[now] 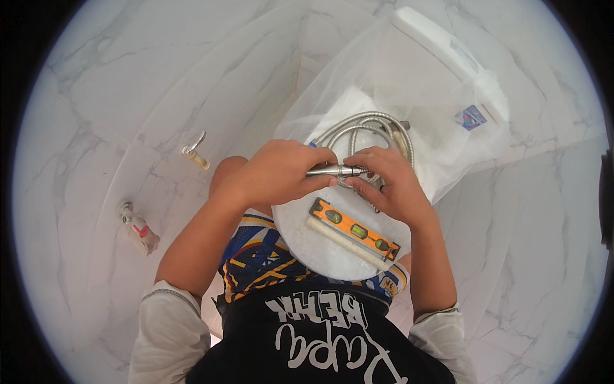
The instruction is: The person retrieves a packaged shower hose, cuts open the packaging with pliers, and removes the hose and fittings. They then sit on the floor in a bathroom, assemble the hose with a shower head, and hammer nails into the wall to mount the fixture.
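My left hand (281, 169) is closed around a slim silver tube-shaped piece (329, 170), which looks like the handle of a hand sprayer. At its other end, my right hand (393, 182) pinches the joint where a flexible metal hose (412, 150) meets it. Loops of that hose curl behind both hands over the toilet. An orange spirit level (358, 232) lies slantwise nearer to me, against a pale strip (345, 241), on the white toilet lid (297, 246). My fingers hide part of the joint.
Clear plastic film (358, 57) drapes over the toilet, whose tank lid (441, 41) stands at the far right. A dark-headed tool with a pale handle (401, 142) lies behind the hose. On the marbled left wall are a chrome tap (194, 152) and a second fitting (134, 225).
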Action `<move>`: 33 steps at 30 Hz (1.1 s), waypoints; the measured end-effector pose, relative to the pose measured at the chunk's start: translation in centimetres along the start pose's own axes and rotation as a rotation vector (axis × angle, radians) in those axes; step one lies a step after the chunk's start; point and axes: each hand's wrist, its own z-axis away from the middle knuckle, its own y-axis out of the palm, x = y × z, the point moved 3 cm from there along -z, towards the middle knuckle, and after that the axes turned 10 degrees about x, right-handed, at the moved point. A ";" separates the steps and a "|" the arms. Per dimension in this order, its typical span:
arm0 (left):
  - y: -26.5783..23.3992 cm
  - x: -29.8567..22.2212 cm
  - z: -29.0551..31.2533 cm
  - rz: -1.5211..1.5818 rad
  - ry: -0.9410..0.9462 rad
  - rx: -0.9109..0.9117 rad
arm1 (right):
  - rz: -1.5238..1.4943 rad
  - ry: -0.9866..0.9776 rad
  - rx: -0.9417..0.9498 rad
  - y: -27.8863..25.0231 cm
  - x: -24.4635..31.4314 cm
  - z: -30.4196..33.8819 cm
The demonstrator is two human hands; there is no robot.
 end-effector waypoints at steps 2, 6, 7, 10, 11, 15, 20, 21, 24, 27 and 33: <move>-0.4 0.1 -0.6 0.009 0.068 -0.050 | -0.037 0.001 0.004 -0.2 -0.5 -0.3; -0.7 0.5 -2.0 0.011 0.043 -0.037 | -0.023 0.024 0.023 -0.5 -1.4 -0.9; -0.8 0.6 -2.3 0.009 0.030 -0.022 | -0.006 0.045 0.036 -0.6 -1.6 -1.0; -1.1 0.7 -2.9 0.009 0.029 -0.024 | 0.024 0.110 0.091 -0.7 -2.0 -1.3; -1.3 0.7 -3.1 0.007 0.037 -0.033 | -0.028 0.113 0.081 -0.8 -2.1 -1.4; -1.6 1.0 -3.8 0.026 -0.012 -0.007 | -0.139 0.158 0.042 -1.0 -2.7 -1.8; -2.2 1.5 -4.6 0.005 -0.015 -0.013 | -0.024 0.129 0.054 -1.4 -3.3 -2.9; -2.4 1.6 -4.7 0.010 -0.017 -0.011 | -0.003 0.131 0.069 -1.5 -3.4 -3.1; -2.8 2.1 -4.9 -0.001 -0.014 -0.006 | 0.043 0.121 0.114 -1.6 -3.9 -3.9; -3.1 2.5 -5.2 -0.038 -0.008 0.008 | 0.064 0.091 0.136 -1.8 -4.2 -4.5; -3.6 3.3 -6.0 0.003 -0.023 0.003 | -0.164 0.218 0.152 -2.2 -4.8 -5.2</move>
